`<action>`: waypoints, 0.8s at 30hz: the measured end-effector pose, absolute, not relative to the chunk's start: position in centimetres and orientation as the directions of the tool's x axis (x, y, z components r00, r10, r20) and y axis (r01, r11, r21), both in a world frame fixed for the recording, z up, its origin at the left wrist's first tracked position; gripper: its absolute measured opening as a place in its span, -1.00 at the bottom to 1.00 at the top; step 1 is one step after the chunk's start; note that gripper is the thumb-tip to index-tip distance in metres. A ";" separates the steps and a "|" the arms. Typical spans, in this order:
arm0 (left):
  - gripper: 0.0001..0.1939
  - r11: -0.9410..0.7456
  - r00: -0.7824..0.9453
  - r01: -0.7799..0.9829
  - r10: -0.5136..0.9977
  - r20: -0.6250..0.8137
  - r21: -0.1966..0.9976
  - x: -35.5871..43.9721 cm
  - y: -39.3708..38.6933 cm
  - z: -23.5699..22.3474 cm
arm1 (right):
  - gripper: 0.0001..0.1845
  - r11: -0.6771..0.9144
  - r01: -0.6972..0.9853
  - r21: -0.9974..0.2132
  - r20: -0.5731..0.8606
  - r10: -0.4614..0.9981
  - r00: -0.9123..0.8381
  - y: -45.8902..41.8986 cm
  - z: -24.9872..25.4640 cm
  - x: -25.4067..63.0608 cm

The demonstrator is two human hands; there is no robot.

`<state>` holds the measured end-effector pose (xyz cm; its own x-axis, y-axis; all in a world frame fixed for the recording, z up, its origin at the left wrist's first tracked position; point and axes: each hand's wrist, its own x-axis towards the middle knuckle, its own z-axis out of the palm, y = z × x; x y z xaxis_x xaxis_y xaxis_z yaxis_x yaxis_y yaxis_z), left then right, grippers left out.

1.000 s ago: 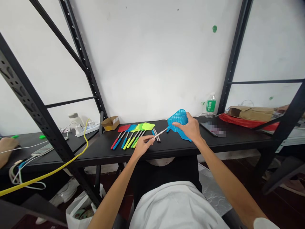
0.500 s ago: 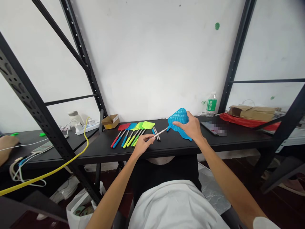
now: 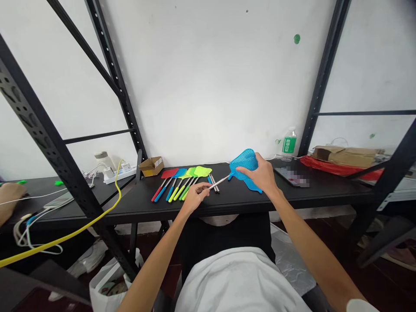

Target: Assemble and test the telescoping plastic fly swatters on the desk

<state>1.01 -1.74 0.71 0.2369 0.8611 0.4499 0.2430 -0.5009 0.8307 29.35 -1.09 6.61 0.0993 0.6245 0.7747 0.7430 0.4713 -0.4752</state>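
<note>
My right hand (image 3: 264,175) pinches a blue perforated fly swatter head (image 3: 241,160) between thumb and fingers, above the black table. A thin silver metal rod (image 3: 220,182) is closed in the fingers of my left hand (image 3: 196,197). The rod's far end meets the neck of the blue head; how deep it sits I cannot tell. Under the held head lies more blue swatter plastic (image 3: 252,186), partly hidden. Left of my hands, several finished-looking fly swatters in red (image 3: 169,173), blue (image 3: 180,173) and yellow-green (image 3: 203,171) lie in a row. Loose metal rods (image 3: 213,180) rest beside them.
A small open cardboard box (image 3: 151,166) stands at the table's back left. To the right are a phone (image 3: 287,177), a water bottle (image 3: 289,145) and flattened cardboard (image 3: 344,155) on red plastic. A yellow cable (image 3: 97,219) crosses the left rack post. Another person's hand (image 3: 11,197) is at far left.
Both hands keep their holds on the rod and the blue head, nearly in place. The camera view has shifted slightly.
</note>
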 end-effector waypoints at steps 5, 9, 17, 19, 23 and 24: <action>-0.61 -0.543 0.243 0.233 0.836 0.493 0.807 0.7 -1.2 0.3 | -0.29 0.492 0.739 -0.460 0.787 0.612 0.083 -1.4 6.8 29.5; -0.64 -0.569 0.230 0.265 0.822 0.522 0.779 0.6 -1.0 0.1 | -0.44 0.506 0.723 -0.470 0.784 0.616 0.078 -1.8 7.1 29.5; -0.72 -0.578 0.188 0.284 0.816 0.546 0.765 0.9 -0.9 -0.1 | -0.56 0.598 0.522 -0.608 0.754 0.641 0.144 -1.5 7.1 29.7; -0.76 -0.578 0.177 0.283 0.816 0.551 0.765 0.9 -0.9 0.0 | -0.55 0.613 0.471 -0.634 0.744 0.650 0.156 -1.3 7.1 29.8; -0.78 -0.571 0.190 0.284 0.821 0.539 0.770 1.0 -1.0 0.0 | -0.50 0.636 0.383 -0.670 0.727 0.667 0.163 -1.5 7.3 29.8; -0.77 -0.568 0.191 0.282 0.823 0.535 0.773 0.9 -1.0 0.0 | -0.49 0.639 0.370 -0.675 0.725 0.668 0.169 -1.6 7.3 29.8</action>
